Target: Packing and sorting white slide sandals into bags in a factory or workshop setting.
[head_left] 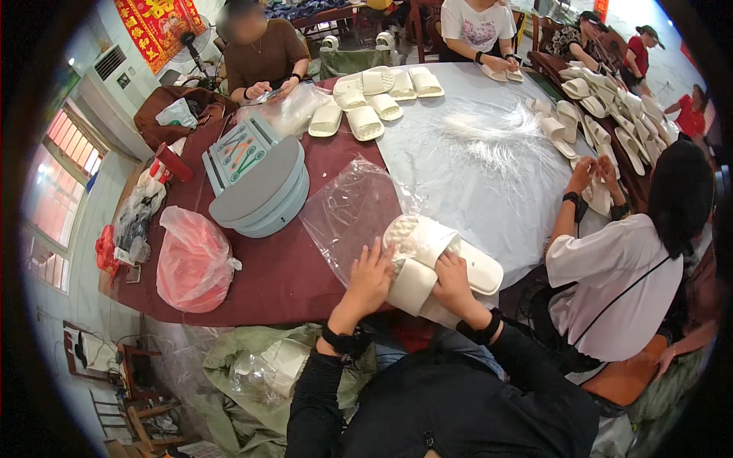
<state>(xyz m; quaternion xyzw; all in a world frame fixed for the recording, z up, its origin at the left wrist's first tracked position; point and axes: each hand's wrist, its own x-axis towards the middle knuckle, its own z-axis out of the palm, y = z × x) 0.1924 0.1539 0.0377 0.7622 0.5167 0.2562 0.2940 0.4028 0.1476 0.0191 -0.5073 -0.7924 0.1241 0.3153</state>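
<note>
A pair of cream slide slippers lies in front of me at the table's near edge. The farther slipper (482, 271) has its sole and strap showing; the nearer slipper (412, 285) is partly covered by my hands. My left hand (371, 276) rests with spread fingers against the toe end of the pair, at the edge of a clear plastic bag (347, 210). Closed at the strap of the nearer slipper is my right hand (455, 285); its fingertips are partly hidden. The bag lies flat to the left, its mouth meeting the slippers' toe ends.
A grey-blue stepped box (263, 187) and a pink plastic bag (196, 259) stand on the left of the maroon cloth (267, 286). Several slippers (365, 122) lie at the far side, with white strands (492, 126) nearby. Co-workers sit around; a green sack (237, 355) is below.
</note>
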